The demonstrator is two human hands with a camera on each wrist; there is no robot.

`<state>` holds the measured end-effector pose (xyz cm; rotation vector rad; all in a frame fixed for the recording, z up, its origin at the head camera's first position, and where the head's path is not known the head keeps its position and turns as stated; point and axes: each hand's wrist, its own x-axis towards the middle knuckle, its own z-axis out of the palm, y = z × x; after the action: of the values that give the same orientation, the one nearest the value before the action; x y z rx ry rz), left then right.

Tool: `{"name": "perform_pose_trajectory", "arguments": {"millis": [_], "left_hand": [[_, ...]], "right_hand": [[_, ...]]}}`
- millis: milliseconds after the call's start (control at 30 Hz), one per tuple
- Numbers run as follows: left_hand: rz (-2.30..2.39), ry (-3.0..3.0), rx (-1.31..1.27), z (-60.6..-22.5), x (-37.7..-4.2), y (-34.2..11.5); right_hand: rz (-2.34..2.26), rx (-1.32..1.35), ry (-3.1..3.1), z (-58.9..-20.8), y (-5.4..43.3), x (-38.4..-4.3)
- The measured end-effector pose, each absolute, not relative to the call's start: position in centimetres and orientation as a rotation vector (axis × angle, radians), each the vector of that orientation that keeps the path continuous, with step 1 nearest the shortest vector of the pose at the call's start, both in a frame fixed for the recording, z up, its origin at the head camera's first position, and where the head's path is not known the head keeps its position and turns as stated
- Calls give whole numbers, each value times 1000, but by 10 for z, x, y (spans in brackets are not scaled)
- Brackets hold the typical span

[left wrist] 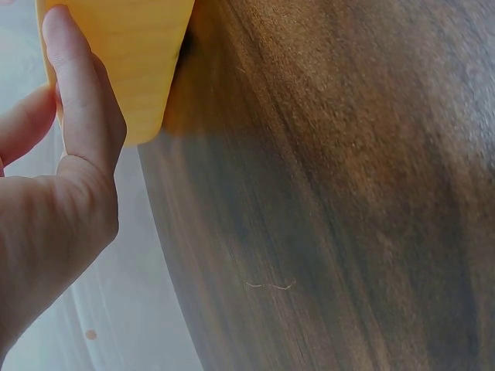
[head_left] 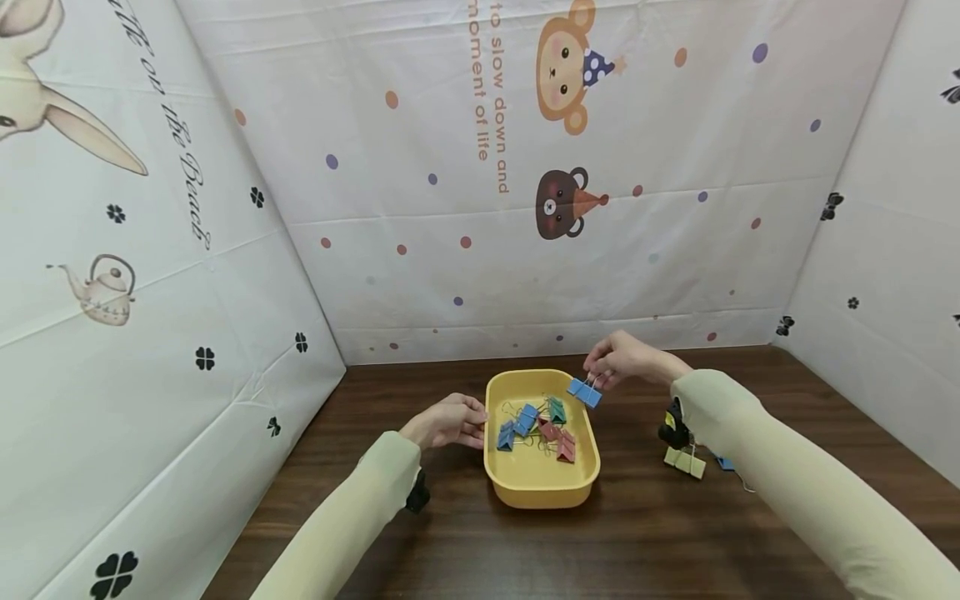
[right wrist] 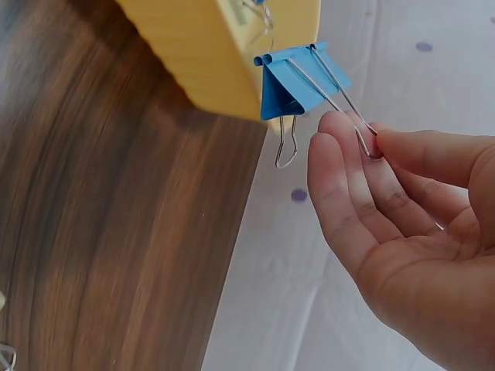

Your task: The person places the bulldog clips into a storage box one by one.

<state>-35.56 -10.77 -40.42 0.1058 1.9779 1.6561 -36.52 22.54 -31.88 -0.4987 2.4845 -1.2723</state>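
My right hand [head_left: 617,360] pinches a wire handle of a blue binder clip [right wrist: 298,81] between thumb and fingertips. The clip hangs over the right rim of a yellow plastic tray [head_left: 543,497], its second handle pointing down in the right wrist view. At the tray's left side, my left hand [head_left: 450,421] holds the wall, with the thumb at the rim and fingers [left wrist: 81,93] along the outside. Inside the tray lie two blue binder clips [head_left: 527,418], a green binder clip [head_left: 557,410] and red binder clips [head_left: 566,447], bunched together.
Right of the tray, a cream binder clip [head_left: 684,462] and a blue binder clip [head_left: 724,463] lie on the dark wooden table [head_left: 450,550], the blue one partly behind the right sleeve. Printed white sheets [head_left: 420,275] stand along the table's back and sides.
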Motion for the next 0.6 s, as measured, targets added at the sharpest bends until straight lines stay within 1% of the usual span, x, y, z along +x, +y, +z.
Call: {"name": "perform_pose_trajectory", "arguments": {"millis": [333, 600], "left_hand": [[1662, 1987, 114, -406, -356, -108], [1660, 1985, 101, -407, -356, -108]], "right_hand": [[-1226, -599, 2475, -319, 195, -364], [-1247, -603, 2428, -325, 175, -362]]}}
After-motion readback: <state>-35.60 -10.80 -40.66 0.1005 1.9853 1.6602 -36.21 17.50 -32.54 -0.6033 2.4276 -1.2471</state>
